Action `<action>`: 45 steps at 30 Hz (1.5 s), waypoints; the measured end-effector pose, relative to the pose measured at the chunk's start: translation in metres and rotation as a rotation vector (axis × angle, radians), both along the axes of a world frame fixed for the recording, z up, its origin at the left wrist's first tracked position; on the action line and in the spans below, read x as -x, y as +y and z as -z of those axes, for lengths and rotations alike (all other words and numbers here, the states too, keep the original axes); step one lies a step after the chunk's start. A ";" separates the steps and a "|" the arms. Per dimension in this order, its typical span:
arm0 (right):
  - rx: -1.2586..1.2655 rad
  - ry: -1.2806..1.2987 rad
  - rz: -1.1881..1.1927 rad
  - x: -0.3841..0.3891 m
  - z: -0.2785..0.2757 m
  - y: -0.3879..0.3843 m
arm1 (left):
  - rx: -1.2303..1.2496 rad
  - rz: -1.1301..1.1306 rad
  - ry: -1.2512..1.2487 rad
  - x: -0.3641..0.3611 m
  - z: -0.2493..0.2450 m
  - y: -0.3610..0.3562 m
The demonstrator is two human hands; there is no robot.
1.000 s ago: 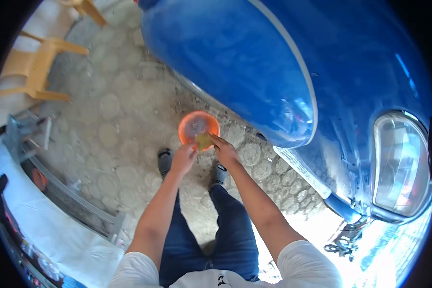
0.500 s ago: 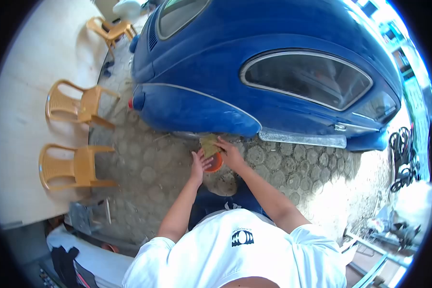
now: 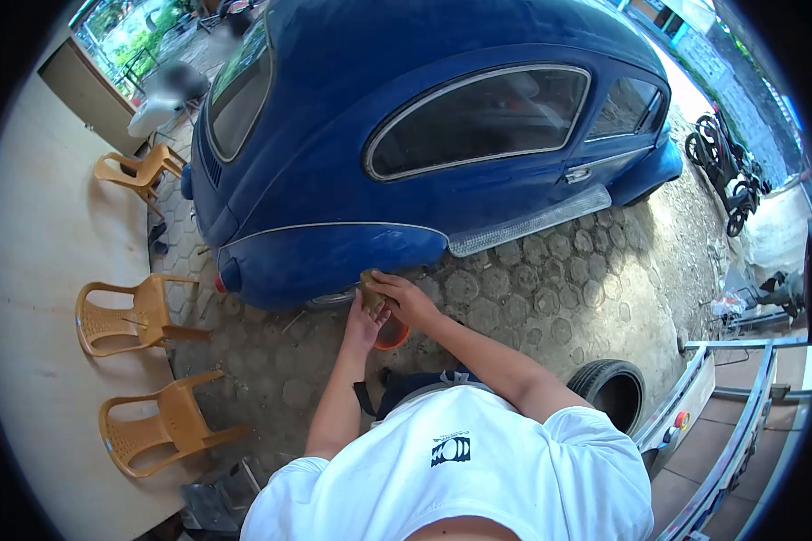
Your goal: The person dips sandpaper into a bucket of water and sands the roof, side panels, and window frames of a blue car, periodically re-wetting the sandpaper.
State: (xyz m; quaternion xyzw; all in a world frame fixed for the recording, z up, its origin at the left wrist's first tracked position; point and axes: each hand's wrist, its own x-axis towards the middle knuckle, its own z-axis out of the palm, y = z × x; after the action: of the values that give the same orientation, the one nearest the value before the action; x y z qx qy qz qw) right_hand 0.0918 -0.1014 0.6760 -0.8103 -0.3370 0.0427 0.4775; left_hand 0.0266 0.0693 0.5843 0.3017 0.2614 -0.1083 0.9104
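Between both hands, above the ground, is a small olive-brown sheet (image 3: pixel 370 289) that looks like sandpaper, seen curved or folded. My right hand (image 3: pixel 410 302) grips its upper right side, fingers bent over the edge. My left hand (image 3: pixel 363 327) is palm up beneath it, its fingers closed against the lower part. Partly hidden below the hands stands an orange-rimmed bucket (image 3: pixel 393 341). Just beyond them rises the rear fender (image 3: pixel 334 257) of a blue car (image 3: pixel 307 171), its paint dull and patchy.
Yellow plastic chairs (image 3: pixel 158 424) line the pale wall on the left. A tyre (image 3: pixel 609 393) lies at my right, beside a metal frame (image 3: pixel 722 406). Hexagonal paving (image 3: pixel 532 298) covers the ground, and a bicycle-like black object (image 3: pixel 726 171) stands at the far right.
My view has turned and tilted up, so the car sits further left and the tyre shows. The sheet, spread flat before, is now curved or folded between my hands.
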 end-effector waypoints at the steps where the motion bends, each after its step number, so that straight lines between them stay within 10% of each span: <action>1: 0.002 0.063 -0.010 -0.003 -0.001 -0.001 | 0.017 0.004 0.000 -0.003 -0.001 -0.003; 17: 0.087 0.259 -0.155 -0.100 -0.015 -0.198 | -0.323 0.016 0.022 -0.142 -0.071 -0.132; 25: -0.539 0.812 0.595 -0.177 0.038 -0.357 | -1.156 0.485 -0.394 -0.268 -0.120 -0.358; 27: -0.784 0.968 0.863 -0.182 -0.030 -0.377 | -1.241 0.558 -0.587 -0.283 -0.151 -0.413; 32: -1.143 0.997 0.931 -0.199 -0.022 -0.425 | -1.533 0.727 -0.793 -0.298 -0.195 -0.482; 45: -1.221 0.759 0.881 -0.295 -0.051 -0.428 | -1.003 0.765 -0.864 -0.340 -0.191 -0.458</action>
State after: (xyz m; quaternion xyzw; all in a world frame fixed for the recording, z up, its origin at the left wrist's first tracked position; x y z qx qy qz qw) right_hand 0.3863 -0.5290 0.7274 -0.3979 0.2294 -0.0677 0.8857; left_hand 0.3665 -0.3887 0.7754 0.7642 -0.2228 -0.1566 0.5847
